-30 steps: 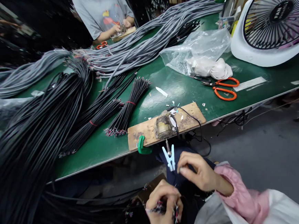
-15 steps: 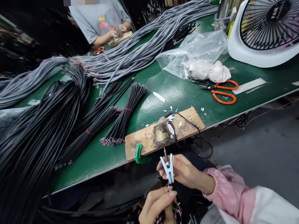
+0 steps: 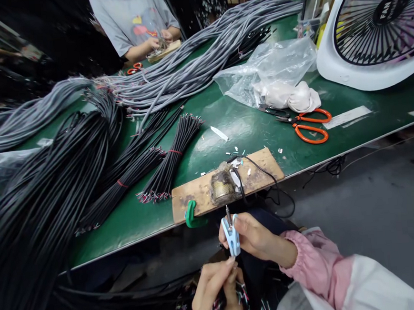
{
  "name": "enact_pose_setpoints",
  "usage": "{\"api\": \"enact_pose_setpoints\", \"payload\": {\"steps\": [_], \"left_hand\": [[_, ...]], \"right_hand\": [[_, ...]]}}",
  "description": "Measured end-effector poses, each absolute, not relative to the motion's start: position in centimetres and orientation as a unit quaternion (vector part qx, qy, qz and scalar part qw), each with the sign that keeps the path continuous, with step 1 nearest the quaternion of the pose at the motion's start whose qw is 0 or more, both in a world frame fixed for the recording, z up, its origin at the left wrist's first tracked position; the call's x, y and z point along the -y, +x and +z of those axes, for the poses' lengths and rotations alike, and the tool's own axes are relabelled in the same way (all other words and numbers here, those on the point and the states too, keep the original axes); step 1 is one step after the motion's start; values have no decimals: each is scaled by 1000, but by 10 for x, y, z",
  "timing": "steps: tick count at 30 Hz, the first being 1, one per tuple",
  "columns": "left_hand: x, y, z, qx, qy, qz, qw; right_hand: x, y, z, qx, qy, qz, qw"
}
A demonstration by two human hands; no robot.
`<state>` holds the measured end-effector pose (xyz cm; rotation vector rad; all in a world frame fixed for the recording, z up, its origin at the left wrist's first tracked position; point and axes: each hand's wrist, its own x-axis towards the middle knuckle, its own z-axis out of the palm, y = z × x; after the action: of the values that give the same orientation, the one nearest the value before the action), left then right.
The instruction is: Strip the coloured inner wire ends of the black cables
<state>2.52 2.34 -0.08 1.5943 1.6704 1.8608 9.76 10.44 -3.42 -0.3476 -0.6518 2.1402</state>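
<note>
The right hand [image 3: 254, 236] had its fingers clamped on the blue clip [image 3: 232, 239] below the bench [image 3: 148, 233] edge; its long axis ran nearly vertical in view, mouth downward toward the left hand [image 3: 214, 288], fingers curled around wires [image 3: 217, 308].

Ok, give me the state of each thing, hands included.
Pale blue plastic clothespin: upper handles pinched; jaws unclear.
Right hand: pinching the clothespin.
Left hand: curled around thin coloured wires, fingertips near the clothespin.
Orange-handled metal scissors: lying flat, handles spread.
Green clamp: hooked over the brown wooden board's edge.
Short black cable bundle by the board: tied with red band.
Clear plastic bag: crumpled.
White fan with black grille: standing; whether running unclear.
</note>
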Motion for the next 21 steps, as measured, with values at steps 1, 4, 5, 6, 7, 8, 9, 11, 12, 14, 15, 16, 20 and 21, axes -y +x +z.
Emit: {"api": "enact_pose_setpoints", "payload": {"steps": [1,4,5,6,7,8,9,11,12,14,15,16,20,21], "left_hand": [[-23,24,-1,-561,537,623,94],[-22,18,0,-554,542,621,116],[-23,17,0,-551,546,619,121],[-23,17,0,-548,549,619,122],[-24,17,1,-545,549,622,119],[-24,17,1,-542,547,628,114],[-25,18,1,-540,542,635,109],[-26,18,1,-539,542,637,101],[-27,17,1,-536,557,626,101],[-27,14,1,-526,596,598,103],[-27,13,0,-522,608,589,104],[-27,12,0,-517,615,585,107],[-26,16,-4,-525,594,599,112],[-26,18,-5,-528,587,603,111]], "right_hand": [[-104,98,-35,264,-136,856,424],[-103,97,-38,262,-139,855,425],[-103,97,-39,259,-141,856,425],[-103,97,-39,255,-142,858,423],[-103,97,-40,250,-142,860,421],[-103,96,-40,243,-140,864,419],[-104,96,-40,236,-138,866,418],[-104,96,-39,224,-138,868,421],[-105,96,-39,219,-142,867,424],[-105,96,-38,212,-151,863,432],[-105,96,-37,210,-155,861,437],[-105,96,-37,210,-158,858,441],[-106,98,-34,225,-170,850,445],[-106,98,-33,226,-173,850,443]]}}
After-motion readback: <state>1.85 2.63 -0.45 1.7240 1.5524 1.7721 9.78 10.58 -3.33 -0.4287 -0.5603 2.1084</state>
